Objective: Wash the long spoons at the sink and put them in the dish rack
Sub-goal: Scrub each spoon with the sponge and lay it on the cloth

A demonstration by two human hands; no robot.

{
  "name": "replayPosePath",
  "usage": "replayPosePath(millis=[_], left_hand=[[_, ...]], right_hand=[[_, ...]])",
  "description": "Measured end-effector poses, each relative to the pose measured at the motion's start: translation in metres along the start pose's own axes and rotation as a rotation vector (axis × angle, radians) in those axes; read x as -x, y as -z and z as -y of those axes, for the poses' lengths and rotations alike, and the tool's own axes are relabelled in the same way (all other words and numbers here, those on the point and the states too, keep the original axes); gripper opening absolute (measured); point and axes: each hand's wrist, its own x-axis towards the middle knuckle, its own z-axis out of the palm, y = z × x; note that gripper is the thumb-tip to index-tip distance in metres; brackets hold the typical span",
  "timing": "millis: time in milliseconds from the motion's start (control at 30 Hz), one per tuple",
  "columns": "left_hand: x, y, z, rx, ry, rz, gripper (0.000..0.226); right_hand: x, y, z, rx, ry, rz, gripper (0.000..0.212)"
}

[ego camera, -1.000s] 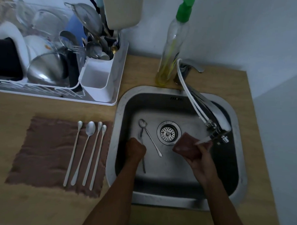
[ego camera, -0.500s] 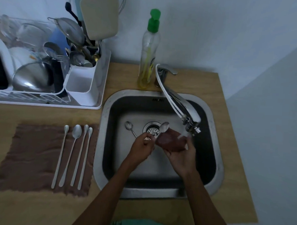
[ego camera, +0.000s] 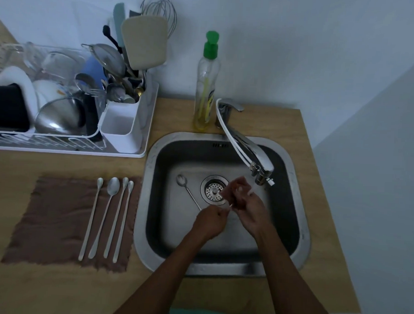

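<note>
Over the rounded-square steel sink (ego camera: 142, 213), the left hand (ego camera: 210, 222) pinches with curled fingers the thin handle of a long metal spoon (ego camera: 228, 207), its bowl wrapped in the reddish-brown scrub pad (ego camera: 232, 190) that the right hand (ego camera: 249, 206) grips. A second slender spoon (ego camera: 181, 180) lies on the basin floor near the left wall. The four matte spoons (ego camera: 113, 186) rest along the right edge of a nubby brown cloth (ego camera: 56, 221).

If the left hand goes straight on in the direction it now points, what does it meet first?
Probably the right hand, just ahead over the sink, which grips a brown pad round the long spoon that the left hand holds. Their heights look alike, though depth is uncertain.
</note>
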Motion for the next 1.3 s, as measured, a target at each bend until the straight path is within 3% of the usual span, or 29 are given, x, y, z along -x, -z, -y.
replayPosePath(millis=[100,167,200,233,267,333,400,500,600,667,800,900,1000,1067,1133,1200,1300], left_hand=[[0.008,0.008,-0.004,0.285,0.056,0.249,0.026],[0.011,0.014,-0.002,0.406,0.079,0.337,0.026],[0.01,0.017,0.0,0.402,0.063,0.304,0.028],[0.007,0.018,0.003,0.346,0.021,0.229,0.031],[0.003,0.02,0.007,0.255,-0.044,0.138,0.033],[-0.005,0.026,0.016,0.069,-0.187,-0.011,0.035],[-0.014,0.038,0.026,-0.087,-0.264,-0.048,0.035],[-0.03,0.056,0.031,-0.24,-0.326,-0.002,0.034],[-0.038,0.074,0.02,-0.345,-0.411,0.058,0.033],[-0.041,0.085,0.012,-0.398,-0.463,0.12,0.033],[-0.046,0.102,-0.004,-0.573,-0.483,0.2,0.034],[-0.047,0.11,-0.01,-0.55,-0.503,0.187,0.032],[-0.044,0.108,-0.006,-0.427,-0.481,0.19,0.031],[-0.042,0.101,-0.005,-0.342,-0.473,0.162,0.031],[-0.043,0.095,-0.004,-0.319,-0.489,0.123,0.033],[-0.042,0.096,-0.004,-0.35,-0.494,0.141,0.034],[-0.041,0.096,0.0,-0.324,-0.472,0.209,0.034]], right_hand=[[-0.004,-0.001,0.006,0.316,0.197,-0.034,0.02],[-0.029,0.014,-0.002,0.48,0.278,-0.126,0.042],[-0.038,0.021,-0.004,0.558,0.273,-0.168,0.055],[-0.034,0.016,0.0,0.606,0.246,-0.151,0.06],[-0.026,0.01,0.007,0.591,0.231,-0.089,0.052],[-0.01,0.003,0.02,0.588,0.182,0.049,0.014],[-0.009,0.006,0.03,0.745,0.169,0.158,0.021],[-0.012,0.012,0.037,0.955,0.217,0.186,0.007],[-0.015,0.016,0.035,0.989,0.195,0.161,0.017],[-0.009,0.017,0.04,1.134,0.296,0.228,0.019],[-0.001,0.01,0.05,1.493,0.293,0.452,0.011],[-0.002,0.007,0.051,1.348,0.307,0.462,0.017],[-0.003,0.011,0.042,1.063,0.281,0.287,0.022],[-0.009,0.026,0.029,1.098,0.371,0.176,0.028],[-0.006,0.031,0.024,1.169,0.487,0.103,0.021],[0.001,0.022,0.032,1.183,0.47,0.206,0.011],[0.001,0.02,0.045,1.331,0.427,0.36,0.013]])
